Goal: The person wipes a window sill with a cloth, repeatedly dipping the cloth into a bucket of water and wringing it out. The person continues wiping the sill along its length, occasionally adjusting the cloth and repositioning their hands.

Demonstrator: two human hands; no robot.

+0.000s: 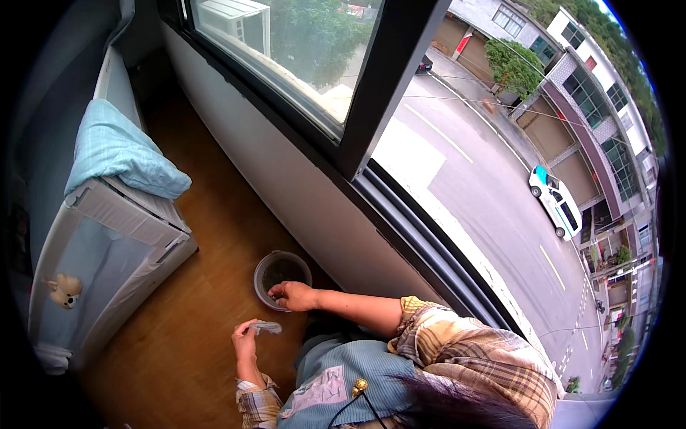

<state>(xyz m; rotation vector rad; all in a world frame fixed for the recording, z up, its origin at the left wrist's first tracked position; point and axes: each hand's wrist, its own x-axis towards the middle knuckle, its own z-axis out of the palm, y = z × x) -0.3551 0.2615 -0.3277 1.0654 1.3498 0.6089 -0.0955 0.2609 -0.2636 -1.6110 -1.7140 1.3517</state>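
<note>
A round pale bucket [258,279] with dark contents stands on the brown floor against the wall under the window. My right hand [293,296] reaches over its near rim, fingers bent down into the opening; the fingertips are partly hidden, and whether they hold anything does not show. To the lower left of the bucket, my left hand [245,339] is raised above the floor. Between its thumb and fingers it pinches a small greyish, crumpled cloth or piece of plastic [266,327], which sticks out to the right.
At the left stands a white-framed crib or cot with mesh sides [128,214], a light blue quilted cloth [118,150] draped over its corner. The dark window frame [370,107] and sliding track [429,246] run along the wall at the right, with a street and a van [557,204] outside.
</note>
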